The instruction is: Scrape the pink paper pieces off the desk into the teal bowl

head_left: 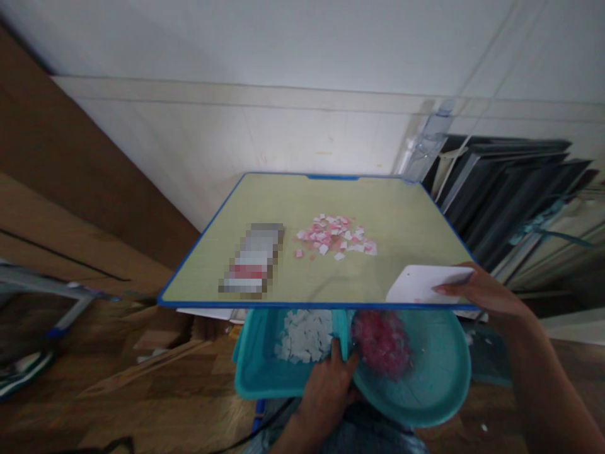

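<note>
In my right hand [466, 287] is a flat white scraper card [416, 282], pinched between thumb and fingers near the right front corner of the folding table [255, 195]. Small white and pink paper-like squares [331, 233] lie in a loose pile on the tabletop. Below the front edge, my left hand [328, 381] grips the right rim of a teal rectangular basin [259, 381], where it meets a round teal tray [439, 403]. White pieces [307, 337] fill part of the basin. A reddish-pink heap [382, 343] lies in the tray.
A pixelated flat object [253, 258] lies on the tabletop's left side. A clear plastic bottle [428, 148] stands at the back right corner. Dark panels [510, 183] lean along the right. Flattened cardboard [155, 359] and a metal leg [70, 315] are at the left.
</note>
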